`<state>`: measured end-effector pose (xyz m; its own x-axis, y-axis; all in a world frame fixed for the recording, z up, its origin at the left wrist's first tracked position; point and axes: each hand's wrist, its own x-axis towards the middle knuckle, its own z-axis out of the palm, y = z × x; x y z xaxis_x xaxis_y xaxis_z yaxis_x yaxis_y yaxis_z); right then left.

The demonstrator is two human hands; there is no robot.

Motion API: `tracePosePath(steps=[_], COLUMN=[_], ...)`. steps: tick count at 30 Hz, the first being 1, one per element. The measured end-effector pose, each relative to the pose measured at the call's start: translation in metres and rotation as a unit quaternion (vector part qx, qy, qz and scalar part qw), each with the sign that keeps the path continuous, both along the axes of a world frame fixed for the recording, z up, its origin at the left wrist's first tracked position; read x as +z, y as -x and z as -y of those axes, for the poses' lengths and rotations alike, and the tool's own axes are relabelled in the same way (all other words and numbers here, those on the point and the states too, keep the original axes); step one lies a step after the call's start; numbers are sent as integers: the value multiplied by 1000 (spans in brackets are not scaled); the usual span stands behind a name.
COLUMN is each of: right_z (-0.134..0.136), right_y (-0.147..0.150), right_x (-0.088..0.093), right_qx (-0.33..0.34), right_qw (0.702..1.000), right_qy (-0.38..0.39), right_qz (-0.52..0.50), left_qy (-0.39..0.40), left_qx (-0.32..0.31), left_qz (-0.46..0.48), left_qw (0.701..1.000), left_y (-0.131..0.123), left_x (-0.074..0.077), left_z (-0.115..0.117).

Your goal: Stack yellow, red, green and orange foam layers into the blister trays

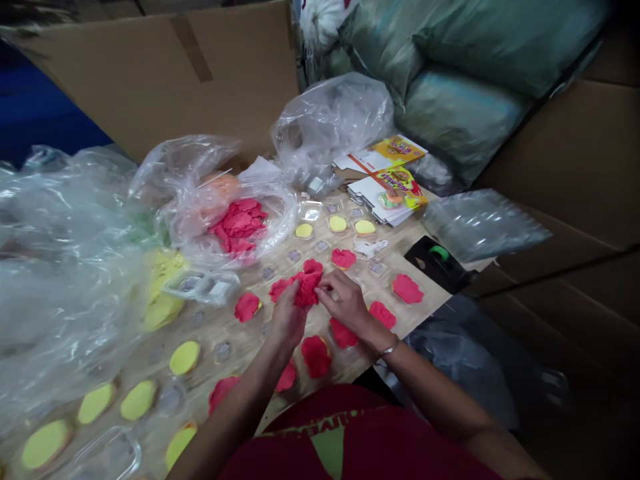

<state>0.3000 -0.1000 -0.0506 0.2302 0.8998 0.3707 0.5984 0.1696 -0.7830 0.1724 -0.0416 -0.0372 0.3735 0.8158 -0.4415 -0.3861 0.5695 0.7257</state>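
Observation:
My left hand (289, 319) and my right hand (344, 300) meet over the middle of the table, both closed on a small stack of red petal-shaped pieces (306, 285). More red pieces (407, 289) lie spread on the cardboard-covered table (240, 347) around my hands. Yellow round pieces (184, 358) sit in a row at the lower left, and others (337, 224) lie further back. A clear plastic bag (240, 223) behind my hands holds a heap of red pieces.
Small clear plastic trays (207, 287) lie left of my hands. Printed yellow cards (393, 187) are stacked at the back right, near a black device (437, 262). Crumpled plastic bags (60, 267) fill the left side. Large cardboard boxes (150, 73) and green sacks (465, 100) stand behind.

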Motion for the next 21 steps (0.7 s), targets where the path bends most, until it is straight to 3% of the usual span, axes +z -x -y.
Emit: tracePosePath(steps=[5, 11, 13, 17, 21], right_z=[-11, -21, -20, -18, -19], right_y=[-7, -17, -16, -12, -12], right_x=[-2, -8, -9, -8, -12], right_qx=[-2, 37, 28, -8, 15], right_qw=[978, 931, 937, 967, 963], right_qy=[38, 64, 57, 42, 46], right_qz=[-206, -356, -345, -251, -265], left_qy=[-99, 55, 59, -25, -45], left_qx=[-73, -84, -75, -74, -2], left_qz=[-65, 27, 46, 28, -10], left_qw=[990, 995, 994, 997, 999], left_y=[-3, -2, -3, -8, -9], left_x=[3, 5, 5, 2, -4], left_z=[3, -9, -9, -3, -5])
